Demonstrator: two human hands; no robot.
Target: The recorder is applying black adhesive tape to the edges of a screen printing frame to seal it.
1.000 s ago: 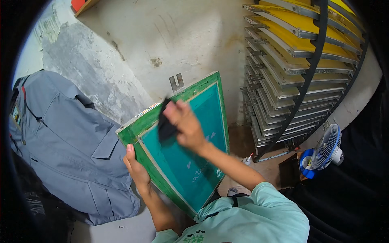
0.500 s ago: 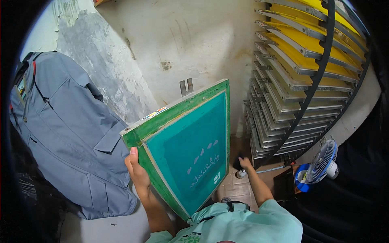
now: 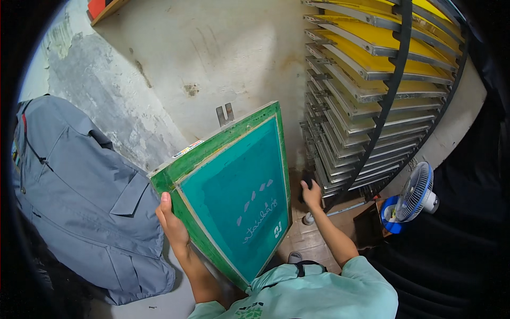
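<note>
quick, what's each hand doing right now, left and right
Left hand: closed on the edge of the green-framed printing screen, holding it up.
Right hand: lowered beside the rack, gripping a dark object.

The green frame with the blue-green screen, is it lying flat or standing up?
Standing up, tilted. The green frame is raised on edge, the left hand gripping its left side, while the right hand reaches away from it.

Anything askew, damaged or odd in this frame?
Nothing spilled or broken. The green-framed printing screen is tilted, gripped on one edge by the left hand alone. The right hand is low by the drying rack, holding something dark. The wall is stained and patchy.
</note>
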